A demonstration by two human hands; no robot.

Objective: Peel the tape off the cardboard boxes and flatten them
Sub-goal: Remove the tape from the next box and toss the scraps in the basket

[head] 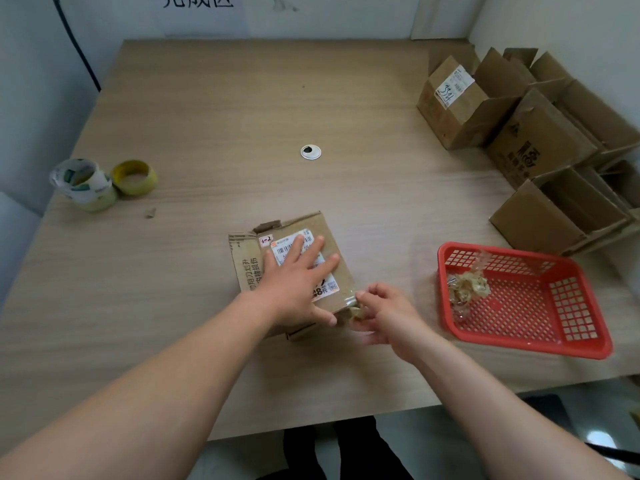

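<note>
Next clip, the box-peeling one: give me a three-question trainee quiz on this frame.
1. True or false: the left hand lies flat on the labelled box.
2. The right hand pinches: A) a tape strip at the box's near corner, B) scissors, C) a marker?
3. Fill in: the crumpled tape wad lies in the red ____.
Key: 1 true; 2 A; 3 basket.

Matt cardboard box (294, 237), glossy tape (351, 299), perforated plastic basket (519, 306), wood-grain table (242, 116)
</note>
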